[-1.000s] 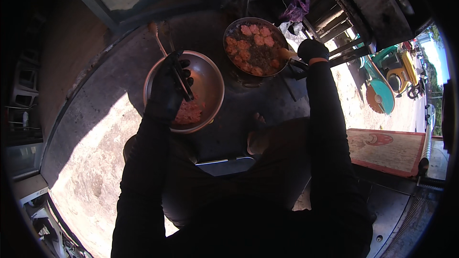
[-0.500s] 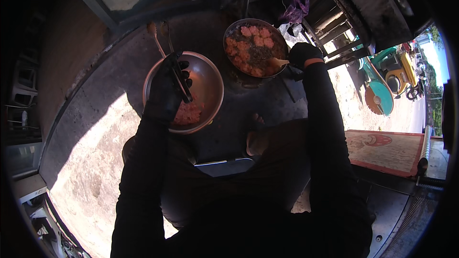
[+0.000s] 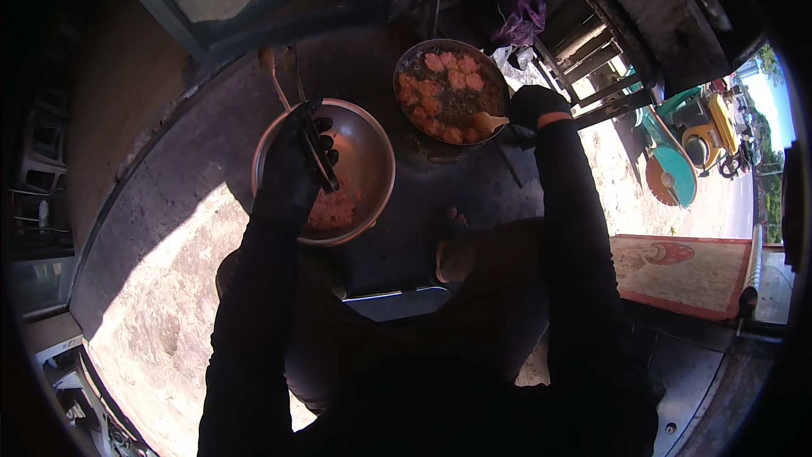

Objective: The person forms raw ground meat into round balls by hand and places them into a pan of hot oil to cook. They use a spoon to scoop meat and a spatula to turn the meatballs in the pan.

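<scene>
In a black glove, my left hand [image 3: 296, 144] reaches over the left side of a metal bowl [image 3: 376, 148]. Its fingers curl round a dark, flat, narrow thing [image 3: 325, 165] that I cannot identify. Pink raw minced mixture [image 3: 334, 210] lies in the bowl's near part, just below that hand. My right hand [image 3: 534, 105], also gloved in black, is closed on a wooden spatula [image 3: 488, 123]; its blade is at the right edge of a round pan [image 3: 397, 89] of oil. Several patties fry there: pale pink ones [image 3: 457, 70] at the far side, browner ones [image 3: 421, 100] to the left and near.
Two long utensils, one a wooden spoon [image 3: 272, 69], lean past the bowl's far rim. A purple plastic bag [image 3: 522, 22] sits beyond the pan. Wooden slats [image 3: 596, 51] stand at right, near a teal-guarded saw [image 3: 671, 173]. A red-bordered board [image 3: 681, 275] lies to the lower right.
The spatula blade has shifted slightly toward the pan's near right rim, its angle changed. My left hand stays over the bowl with little movement.
</scene>
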Tool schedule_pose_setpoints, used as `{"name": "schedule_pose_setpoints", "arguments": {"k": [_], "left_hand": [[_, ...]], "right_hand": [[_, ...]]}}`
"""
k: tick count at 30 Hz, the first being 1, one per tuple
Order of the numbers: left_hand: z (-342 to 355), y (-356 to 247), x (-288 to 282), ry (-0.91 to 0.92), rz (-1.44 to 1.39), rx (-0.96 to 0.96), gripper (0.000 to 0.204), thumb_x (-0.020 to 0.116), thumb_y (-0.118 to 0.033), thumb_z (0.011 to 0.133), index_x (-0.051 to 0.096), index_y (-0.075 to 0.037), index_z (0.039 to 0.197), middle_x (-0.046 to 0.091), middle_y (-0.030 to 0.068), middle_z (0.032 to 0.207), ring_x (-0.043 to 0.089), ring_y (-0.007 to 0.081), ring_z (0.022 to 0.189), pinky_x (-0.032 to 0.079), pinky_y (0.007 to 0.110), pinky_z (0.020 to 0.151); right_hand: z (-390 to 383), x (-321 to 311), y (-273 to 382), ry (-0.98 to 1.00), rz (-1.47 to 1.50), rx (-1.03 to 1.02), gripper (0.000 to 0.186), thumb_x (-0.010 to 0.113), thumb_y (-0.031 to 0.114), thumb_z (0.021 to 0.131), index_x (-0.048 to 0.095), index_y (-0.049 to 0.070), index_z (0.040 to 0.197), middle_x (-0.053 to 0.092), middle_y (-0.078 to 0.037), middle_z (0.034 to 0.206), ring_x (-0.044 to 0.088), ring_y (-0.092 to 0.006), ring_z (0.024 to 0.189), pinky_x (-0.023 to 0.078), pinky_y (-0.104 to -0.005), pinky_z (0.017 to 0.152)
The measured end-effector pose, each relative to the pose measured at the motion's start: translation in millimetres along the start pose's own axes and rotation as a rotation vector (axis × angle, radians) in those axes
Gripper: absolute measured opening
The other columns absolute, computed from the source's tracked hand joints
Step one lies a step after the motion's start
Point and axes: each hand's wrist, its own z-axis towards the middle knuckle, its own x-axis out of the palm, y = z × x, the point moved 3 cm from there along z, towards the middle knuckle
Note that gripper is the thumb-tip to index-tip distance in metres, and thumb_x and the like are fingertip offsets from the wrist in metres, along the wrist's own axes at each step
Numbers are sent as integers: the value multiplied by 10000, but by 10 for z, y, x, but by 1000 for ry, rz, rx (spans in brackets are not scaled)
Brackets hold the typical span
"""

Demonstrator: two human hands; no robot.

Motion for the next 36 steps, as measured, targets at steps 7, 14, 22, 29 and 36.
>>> {"name": "schedule_pose_setpoints", "arguments": {"k": [7, 14, 22, 29, 36], "left_hand": [[-17, 1, -17, 38, 19, 34, 403, 466, -290, 1050, 530, -45, 1363, 589, 83, 1058, 598, 133, 851, 535, 318, 726], [15, 21, -42, 7, 22, 31, 411, 462, -298, 1049, 527, -50, 1369, 602, 90, 1098, 604, 150, 871, 543, 334, 735], [18, 52, -16, 40, 127, 49, 396, 467, -263, 1047, 506, -67, 1389, 599, 83, 1122, 599, 149, 892, 539, 308, 748], [-12, 9, -3, 61, 142, 81, 391, 473, -250, 1046, 518, -53, 1380, 595, 79, 1103, 598, 134, 877, 538, 297, 743], [3, 6, 6, 40, 11, -1, 408, 454, -285, 1051, 535, -34, 1362, 599, 77, 1059, 600, 130, 843, 540, 304, 724]], "right_hand": [[242, 326, -455, -59, -47, 32, 311, 620, 326, 818, 758, 103, 986, 720, -160, 1066, 694, -334, 1008, 543, -434, 872], [-9, 136, -419, -64, -128, -262, 262, 618, 357, 838, 772, 178, 950, 723, -120, 1003, 687, -324, 970, 548, -432, 843], [-15, 68, -65, 22, 202, -286, 261, 744, 319, 725, 778, 184, 946, 735, -96, 980, 698, -297, 939, 543, -406, 837], [136, 169, -25, 54, 201, -354, 273, 745, 322, 732, 777, 172, 958, 734, -106, 984, 706, -306, 905, 549, -412, 816], [87, 156, -126, -27, 247, -360, 230, 714, 302, 784, 779, 167, 959, 731, -101, 1006, 686, -283, 990, 531, -390, 860]]}}
